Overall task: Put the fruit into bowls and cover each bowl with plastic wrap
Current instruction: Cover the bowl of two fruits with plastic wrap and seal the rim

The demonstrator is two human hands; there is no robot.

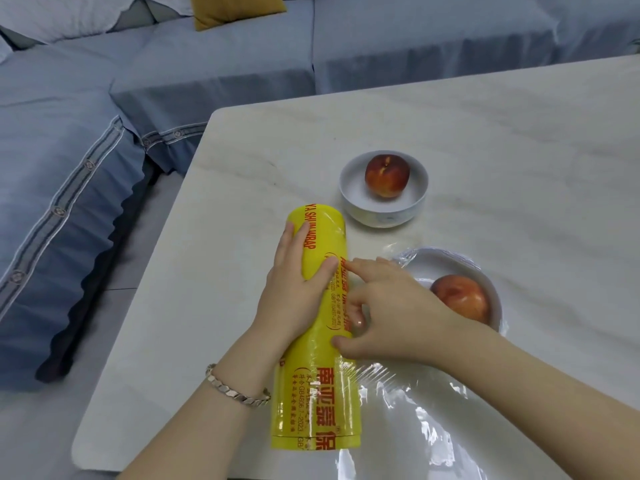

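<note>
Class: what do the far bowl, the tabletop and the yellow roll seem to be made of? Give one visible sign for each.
Far bowl: probably glazed ceramic; smooth white gloss, thick wall.
Tabletop: polished marble or a marble-look slab; pale, grey veins, soft sheen.
Yellow roll: clear plastic film wound over a printed yellow core, likely; glossy, its loose sheet wrinkles and glints.

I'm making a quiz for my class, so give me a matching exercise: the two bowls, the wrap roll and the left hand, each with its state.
Things: 1 far bowl; 2 near bowl; 3 wrap roll; 4 left hand.
States: A under plastic film; B holding the roll; C uncovered; D lying on the table.
Pairs: 1-C, 2-A, 3-D, 4-B.
</note>
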